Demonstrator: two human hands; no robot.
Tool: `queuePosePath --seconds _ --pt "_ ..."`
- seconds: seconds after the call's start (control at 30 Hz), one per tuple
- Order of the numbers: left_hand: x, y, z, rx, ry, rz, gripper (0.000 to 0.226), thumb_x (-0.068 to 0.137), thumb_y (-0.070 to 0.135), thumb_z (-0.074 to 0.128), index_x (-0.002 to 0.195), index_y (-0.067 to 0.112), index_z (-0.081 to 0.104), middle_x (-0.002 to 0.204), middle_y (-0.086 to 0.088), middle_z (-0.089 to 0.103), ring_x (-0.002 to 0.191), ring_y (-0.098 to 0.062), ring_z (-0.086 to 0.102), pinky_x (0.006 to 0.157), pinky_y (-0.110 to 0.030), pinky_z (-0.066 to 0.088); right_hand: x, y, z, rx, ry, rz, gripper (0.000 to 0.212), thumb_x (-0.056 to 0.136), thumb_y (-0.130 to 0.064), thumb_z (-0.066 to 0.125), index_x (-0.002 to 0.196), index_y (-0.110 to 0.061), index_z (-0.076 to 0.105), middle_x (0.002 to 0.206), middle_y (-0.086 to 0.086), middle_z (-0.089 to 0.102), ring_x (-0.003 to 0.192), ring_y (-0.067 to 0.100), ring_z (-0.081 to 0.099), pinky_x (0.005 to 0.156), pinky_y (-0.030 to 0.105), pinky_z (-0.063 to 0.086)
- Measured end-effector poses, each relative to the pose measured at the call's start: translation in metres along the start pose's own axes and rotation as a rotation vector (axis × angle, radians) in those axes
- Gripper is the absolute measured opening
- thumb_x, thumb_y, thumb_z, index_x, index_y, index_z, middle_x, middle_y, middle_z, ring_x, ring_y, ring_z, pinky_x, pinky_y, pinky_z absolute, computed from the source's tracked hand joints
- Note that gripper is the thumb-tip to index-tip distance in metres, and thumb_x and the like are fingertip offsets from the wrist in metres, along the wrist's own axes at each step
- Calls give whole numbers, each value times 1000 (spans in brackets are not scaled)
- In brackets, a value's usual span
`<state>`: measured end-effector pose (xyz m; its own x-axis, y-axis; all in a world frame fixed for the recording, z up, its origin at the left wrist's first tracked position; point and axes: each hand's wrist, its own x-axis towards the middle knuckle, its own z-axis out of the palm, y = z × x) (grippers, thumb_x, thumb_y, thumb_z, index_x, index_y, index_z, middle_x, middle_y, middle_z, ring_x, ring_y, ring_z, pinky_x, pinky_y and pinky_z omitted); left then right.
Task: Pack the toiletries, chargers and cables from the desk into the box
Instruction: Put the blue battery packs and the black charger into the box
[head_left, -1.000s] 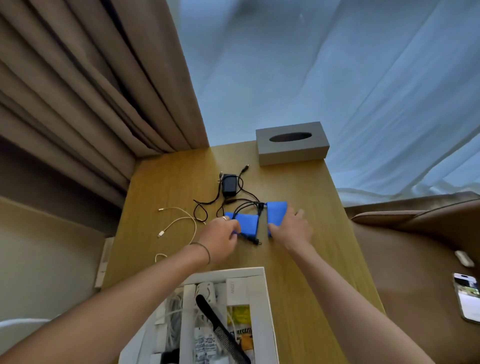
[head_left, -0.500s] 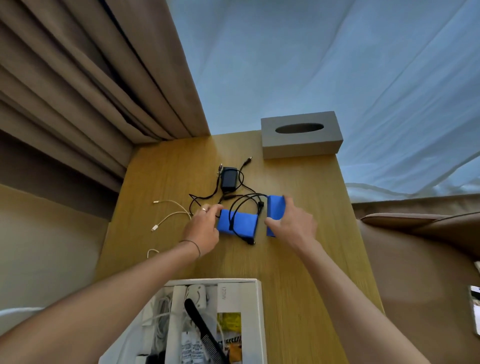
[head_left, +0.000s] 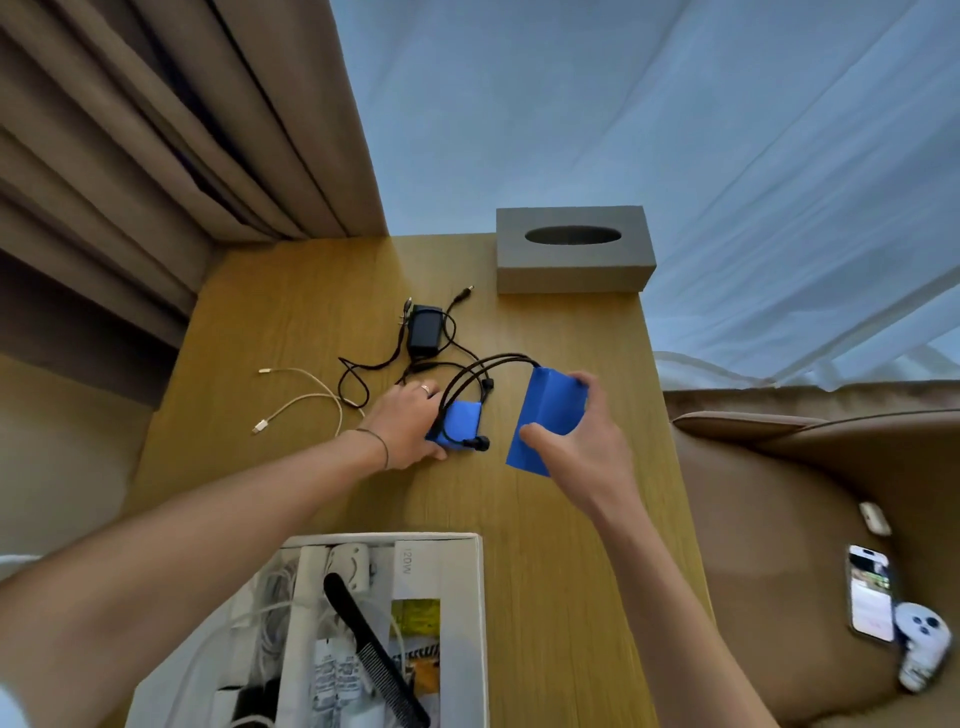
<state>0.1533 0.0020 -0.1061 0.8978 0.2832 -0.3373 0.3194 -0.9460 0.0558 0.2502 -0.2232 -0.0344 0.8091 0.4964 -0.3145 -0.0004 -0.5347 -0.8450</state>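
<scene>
Head view. Right hand (head_left: 582, 441): forearm extended over desk (head_left: 571, 519), thumb and fingers clamped across larger blue pack (head_left: 550, 415), pack raised off desk. Pack long axis tilted, near end low-left, far end up-right. Left hand (head_left: 410, 421): palm down, fingers closed around smaller blue pack (head_left: 460, 418) resting on desk. Black cables (head_left: 485, 366) arc between both packs. Both packs matte blue, rectangular. Black adapter (head_left: 423, 332) beyond left hand; white cable (head_left: 306, 400) left. Open box (head_left: 467, 613) at near edge, comb (head_left: 374, 660) inside.
</scene>
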Motion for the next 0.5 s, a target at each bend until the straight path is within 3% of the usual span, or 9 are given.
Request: queuePosePath --seconds 0.13,0.27,0.5 --pt "-8 -8 4 -295 68 -59 81 74 51 82 138 19 45 126 -2 57 111 -18 56 95 -36 51 -18 -16 2 16 1 -20 72 66 -47 72 126 -49 33 102 -7 60 81 14 65 56 26 50" --pt "-20 -13 -11 -535 238 -47 70 75 53 80 131 21 52 117 0 60 97 -16 61 84 -42 57 -42 -36 2 58 -14 -63 74 62 -48 71 126 -53 34 106 -8 60 84 14 66 57 22 49" --pt "-73 -27 -76 -1093 342 -114 53 73 68 71 111 37 51 104 16 63 88 5 66 65 -11 52 -83 -67 5 77 -64 -189 92 65 -37 81 138 -59 30 111 -12 59 83 14 69 68 29 59"
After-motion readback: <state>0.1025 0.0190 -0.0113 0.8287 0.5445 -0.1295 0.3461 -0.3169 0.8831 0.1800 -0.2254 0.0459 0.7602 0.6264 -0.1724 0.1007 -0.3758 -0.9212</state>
